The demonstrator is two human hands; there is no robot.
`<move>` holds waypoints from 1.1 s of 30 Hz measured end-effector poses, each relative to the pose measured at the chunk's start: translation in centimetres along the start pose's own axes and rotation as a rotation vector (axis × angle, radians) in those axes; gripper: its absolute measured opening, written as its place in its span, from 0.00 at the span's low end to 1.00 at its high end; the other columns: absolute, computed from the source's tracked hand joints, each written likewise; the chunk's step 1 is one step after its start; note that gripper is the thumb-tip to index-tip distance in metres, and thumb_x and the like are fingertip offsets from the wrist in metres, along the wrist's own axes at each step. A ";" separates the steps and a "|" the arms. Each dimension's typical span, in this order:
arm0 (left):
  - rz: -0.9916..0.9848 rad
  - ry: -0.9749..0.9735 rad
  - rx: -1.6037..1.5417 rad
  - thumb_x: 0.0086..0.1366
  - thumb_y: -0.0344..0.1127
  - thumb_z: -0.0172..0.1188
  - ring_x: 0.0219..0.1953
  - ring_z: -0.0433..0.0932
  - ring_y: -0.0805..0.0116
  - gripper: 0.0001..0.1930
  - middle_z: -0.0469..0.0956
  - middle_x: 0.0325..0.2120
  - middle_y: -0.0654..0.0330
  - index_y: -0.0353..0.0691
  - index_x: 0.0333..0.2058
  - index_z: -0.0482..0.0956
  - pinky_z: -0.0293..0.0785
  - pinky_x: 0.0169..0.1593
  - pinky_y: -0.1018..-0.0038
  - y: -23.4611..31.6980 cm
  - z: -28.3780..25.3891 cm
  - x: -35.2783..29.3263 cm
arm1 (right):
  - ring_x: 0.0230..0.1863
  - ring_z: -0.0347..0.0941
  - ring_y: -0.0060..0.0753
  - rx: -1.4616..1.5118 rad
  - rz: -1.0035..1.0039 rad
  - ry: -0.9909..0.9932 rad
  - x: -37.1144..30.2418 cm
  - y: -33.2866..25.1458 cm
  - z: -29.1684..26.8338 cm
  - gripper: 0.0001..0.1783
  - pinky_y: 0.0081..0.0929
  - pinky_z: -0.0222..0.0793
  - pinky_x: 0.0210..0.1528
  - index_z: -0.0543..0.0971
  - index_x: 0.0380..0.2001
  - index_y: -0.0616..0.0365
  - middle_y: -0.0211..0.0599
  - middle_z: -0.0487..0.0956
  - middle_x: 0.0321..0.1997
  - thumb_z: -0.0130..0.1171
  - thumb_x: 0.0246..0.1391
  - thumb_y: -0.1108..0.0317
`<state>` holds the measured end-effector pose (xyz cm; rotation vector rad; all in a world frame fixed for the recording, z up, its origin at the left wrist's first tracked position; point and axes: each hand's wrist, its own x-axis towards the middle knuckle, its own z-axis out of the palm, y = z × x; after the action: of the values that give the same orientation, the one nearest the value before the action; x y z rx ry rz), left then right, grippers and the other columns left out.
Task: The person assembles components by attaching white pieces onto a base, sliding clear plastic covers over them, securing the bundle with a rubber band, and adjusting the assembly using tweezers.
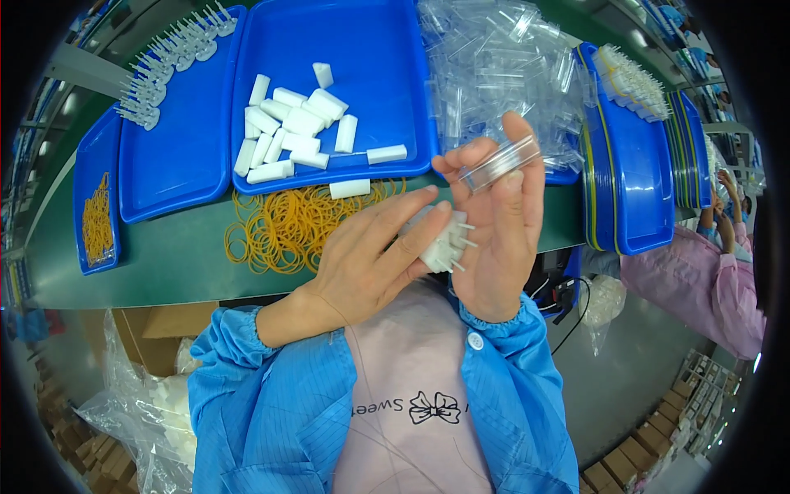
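Lightly, the right hand (pixel 502 226) pinches a clear plastic tube (pixel 499 165) between thumb and fingertips, tilted and raised above the palm. The left hand (pixel 362 251) lies with its fingers slightly parted over a cluster of white pronged pieces (pixel 444 245), which sits between it and the right palm, prongs pointing towards that palm. The left thumb is hidden, so I cannot tell how firmly that hand closes on the cluster.

A gentle pinch on the tube's walls seems best, since thin clear plastic could flex or scuff. Keeping the pronged pieces bunched, with pressure on their bases, should spare the slender prongs from bending. It would also help to keep the tube's open end, if it has one, free of fingertips.

Beyond the hands, yellow rubber bands (pixel 280 222) lie loose on the green table (pixel 177 251). Behind them, white blocks (pixel 303 121) are scattered in a blue tray (pixel 378 74). More clear pieces (pixel 502 70) are heaped to its right, near the raised tube.
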<state>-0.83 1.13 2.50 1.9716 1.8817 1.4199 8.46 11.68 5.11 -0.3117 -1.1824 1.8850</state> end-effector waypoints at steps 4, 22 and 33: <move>-0.061 0.001 -0.061 0.51 0.32 0.63 0.45 0.74 0.53 0.28 0.71 0.47 0.50 0.37 0.53 0.70 0.73 0.44 0.66 -0.5 -0.4 -0.4 | 0.48 0.66 0.25 -0.008 0.018 -0.016 -0.5 -0.5 0.5 0.26 0.27 0.63 0.53 0.54 0.61 0.59 0.40 0.70 0.46 0.40 0.65 0.60; -0.791 0.103 -1.305 0.52 0.50 0.67 0.49 0.73 0.62 0.37 0.73 0.46 0.55 0.37 0.55 0.62 0.69 0.53 0.69 -0.7 -1.9 0.4 | 0.43 0.71 0.32 -0.132 -0.123 -0.143 0.8 -1.6 0.5 0.25 0.35 0.66 0.51 0.55 0.60 0.63 0.41 0.71 0.43 0.38 0.65 0.60; -0.806 -0.069 -2.192 0.63 0.61 0.43 0.48 0.72 0.56 0.38 0.70 0.47 0.50 0.35 0.60 0.55 0.72 0.47 0.62 -1.8 -1.6 0.1 | 0.34 0.62 0.19 -0.376 -0.046 -0.199 0.8 -1.6 -2.1 0.12 0.18 0.61 0.36 0.66 0.38 0.61 0.40 0.68 0.43 0.50 0.49 0.80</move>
<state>-3.21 0.77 2.36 0.0884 0.0966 1.4992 10.15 13.84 5.49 -0.3016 -1.6686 1.6752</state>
